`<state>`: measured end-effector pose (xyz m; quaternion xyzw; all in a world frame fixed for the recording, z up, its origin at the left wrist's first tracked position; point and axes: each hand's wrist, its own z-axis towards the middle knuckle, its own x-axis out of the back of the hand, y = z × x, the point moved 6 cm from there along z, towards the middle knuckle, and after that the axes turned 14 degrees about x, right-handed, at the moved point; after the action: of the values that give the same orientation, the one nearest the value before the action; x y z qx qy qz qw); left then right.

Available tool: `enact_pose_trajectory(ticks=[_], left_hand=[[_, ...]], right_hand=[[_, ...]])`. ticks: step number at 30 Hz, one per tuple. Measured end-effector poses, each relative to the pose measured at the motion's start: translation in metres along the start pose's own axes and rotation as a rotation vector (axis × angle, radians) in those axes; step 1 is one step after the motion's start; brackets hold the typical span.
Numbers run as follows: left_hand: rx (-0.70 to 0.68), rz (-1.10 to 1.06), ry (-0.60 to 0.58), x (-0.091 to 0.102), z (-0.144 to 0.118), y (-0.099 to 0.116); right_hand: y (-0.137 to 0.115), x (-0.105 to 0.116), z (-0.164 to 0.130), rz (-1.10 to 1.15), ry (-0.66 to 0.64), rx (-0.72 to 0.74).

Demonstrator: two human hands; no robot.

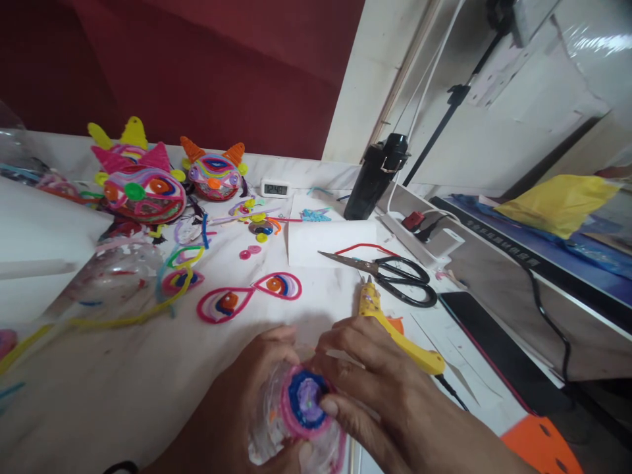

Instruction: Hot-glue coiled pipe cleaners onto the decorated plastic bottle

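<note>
- At the middle of the near edge of the veined, marble-like counter [138, 382], our left hand [247, 382] is wrapped around a clear, glossy plastic shell [259, 434].
- On that shell sits a fuzzy disc [309, 398], ringed in pink, deep blue and lilac; our right hand [390, 388] is curled narrow, thumb touching the disc, though we cannot tell whether it pinches it.
- Toward the near right corner we see a flat orange piece [540, 444] with dark slots and, beyond it, a slim glossy phone [498, 349].
- Just beyond our right hand lie a yellow plastic glue gun [419, 349] and metal scissors [375, 266] with looped black handles.
- Inward from the left edge, we find two fuzzy teardrop eyes [224, 304], pink-rimmed, their points meeting.
- Along the far edge stand rounded, horned fuzzy figures [143, 191], a small white clock [275, 189] and a black cylindrical bottle [372, 181].
</note>
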<state>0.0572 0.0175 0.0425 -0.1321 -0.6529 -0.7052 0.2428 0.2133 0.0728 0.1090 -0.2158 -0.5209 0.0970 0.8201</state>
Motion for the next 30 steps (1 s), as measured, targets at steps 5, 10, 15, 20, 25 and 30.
enact_pose_trajectory(ticks=[5,10,15,20,25,30], left_hand=[[-0.009,0.013,-0.011,0.000,0.001,0.001],[0.013,-0.014,0.015,-0.002,-0.002,-0.002],[0.028,0.034,-0.035,-0.003,-0.002,-0.002],[0.031,0.042,-0.039,0.001,-0.002,-0.004],[0.041,0.046,-0.047,0.001,-0.003,-0.012],[0.009,0.020,0.047,0.004,-0.001,-0.012]], right_hand=[[0.002,0.003,0.004,0.010,-0.046,0.031],[0.002,0.003,0.006,-0.048,-0.095,0.069],[0.001,0.002,0.006,-0.100,-0.138,0.092],[0.001,0.003,0.006,-0.132,-0.141,0.118],[0.002,0.003,0.004,-0.129,-0.108,0.117],[0.003,0.003,0.004,-0.126,-0.098,0.113]])
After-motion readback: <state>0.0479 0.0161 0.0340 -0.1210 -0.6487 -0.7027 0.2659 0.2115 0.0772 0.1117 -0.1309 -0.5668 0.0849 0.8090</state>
